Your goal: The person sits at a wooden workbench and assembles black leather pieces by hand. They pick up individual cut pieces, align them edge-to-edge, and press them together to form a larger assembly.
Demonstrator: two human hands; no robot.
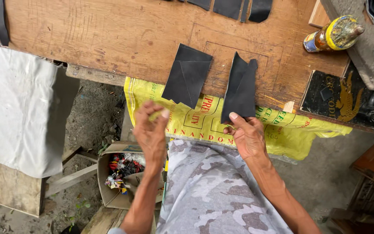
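Two flat black leather-like pieces lie at the near edge of a worn wooden worktop [109,34]. The left piece [187,76] is a stack of rectangular cut shapes and nothing touches it. My right hand [247,136] pinches the bottom edge of the right piece [240,89], thumb on top, where it overhangs the table. My left hand [152,132] hovers just below the left piece with its fingers loosely curled and nothing in it.
A yellow printed sack [282,130] hangs over the table's front edge. A glue bottle with a yellow cap [332,34] lies at the right, by a dark board [343,95]. More black pieces [228,6] lie at the far edge. A cardboard box of scraps [120,171] sits below.
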